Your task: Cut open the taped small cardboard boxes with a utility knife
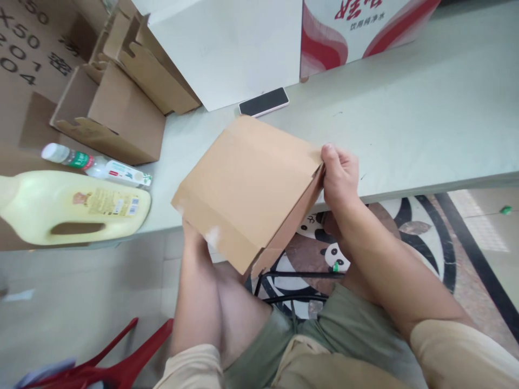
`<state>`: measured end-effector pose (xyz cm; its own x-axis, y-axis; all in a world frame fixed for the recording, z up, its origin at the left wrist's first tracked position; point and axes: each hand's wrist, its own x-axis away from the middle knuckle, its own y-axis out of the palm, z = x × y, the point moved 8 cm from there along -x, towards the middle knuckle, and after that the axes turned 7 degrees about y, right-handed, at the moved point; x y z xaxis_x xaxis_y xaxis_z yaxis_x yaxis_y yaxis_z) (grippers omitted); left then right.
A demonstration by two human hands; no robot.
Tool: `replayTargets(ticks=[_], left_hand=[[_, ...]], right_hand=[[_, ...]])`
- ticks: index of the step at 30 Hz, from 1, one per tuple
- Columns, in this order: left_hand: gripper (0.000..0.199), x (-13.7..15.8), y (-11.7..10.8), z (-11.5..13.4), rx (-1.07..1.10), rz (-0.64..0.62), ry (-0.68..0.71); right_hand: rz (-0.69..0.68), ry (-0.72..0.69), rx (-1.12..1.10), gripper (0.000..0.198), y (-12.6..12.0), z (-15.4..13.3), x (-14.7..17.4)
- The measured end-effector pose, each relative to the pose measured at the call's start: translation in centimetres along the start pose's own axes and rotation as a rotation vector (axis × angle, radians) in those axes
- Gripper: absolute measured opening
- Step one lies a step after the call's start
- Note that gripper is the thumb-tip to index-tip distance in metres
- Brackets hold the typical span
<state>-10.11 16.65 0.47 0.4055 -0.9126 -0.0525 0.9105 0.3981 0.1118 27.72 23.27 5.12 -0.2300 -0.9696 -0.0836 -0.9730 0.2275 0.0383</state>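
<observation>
A brown cardboard box (251,178) is held tilted over the front edge of the table, its broad plain face turned up. At its right corner my right hand (339,170) is closed, the thumb on top near the edge. My left hand (191,229) supports the lower left side from beneath; its fingers are hidden behind the cardboard. A side flap (292,221) shows along the box's lower right edge, partly open. What is inside the box cannot be seen.
Open cardboard boxes (121,113) stand at the left, near a clear plastic bottle (97,165) and a pale yellow jug (81,208). Behind are a phone-like slab (264,102), a white box (231,54) and a red-and-white carton (360,32). A red chair (125,359) is lower left.
</observation>
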Motion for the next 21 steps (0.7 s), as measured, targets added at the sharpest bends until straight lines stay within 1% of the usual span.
replayTargets(ticks=[2,5,7,8,10,13,15,17,19,21], left_hand=[[0.033,0.2,0.2,0.8,0.03,0.054,0.005],[0.038,0.5,0.5,2.0,0.113,0.151,0.032],[0.037,0.5,0.7,2.4,0.147,0.189,0.047],[0.036,0.4,0.8,2.4,0.153,0.187,0.044],[0.037,0.1,1.0,2.3,0.171,0.173,0.034],[0.035,-0.1,1.1,1.9,0.222,0.16,0.013],[0.031,-0.2,1.3,1.5,0.26,0.158,-0.014],[0.027,-0.1,1.8,1.3,0.279,0.137,-0.038],[0.025,0.0,2.5,1.5,0.288,0.099,-0.045],[0.022,0.1,3.1,1.8,0.33,0.077,-0.049]], right_hand=[[0.053,0.03,0.035,0.053,-0.5,0.3,-0.4],[0.072,0.055,0.066,0.037,-0.8,0.9,-0.9],[0.067,0.089,0.068,0.04,-0.8,1.7,-1.2],[0.057,0.132,0.059,0.044,-0.7,2.3,-1.3],[-0.015,0.278,0.013,0.051,0.0,3.9,-1.2],[-0.251,0.534,-0.095,0.051,2.3,5.8,0.2],[-0.378,0.639,-0.142,0.052,3.5,5.8,1.5],[-0.411,0.666,-0.179,0.05,4.0,5.2,2.4],[-0.381,0.634,-0.229,0.049,3.7,4.0,2.8],[-0.315,0.588,-0.273,0.049,2.6,2.7,2.7]])
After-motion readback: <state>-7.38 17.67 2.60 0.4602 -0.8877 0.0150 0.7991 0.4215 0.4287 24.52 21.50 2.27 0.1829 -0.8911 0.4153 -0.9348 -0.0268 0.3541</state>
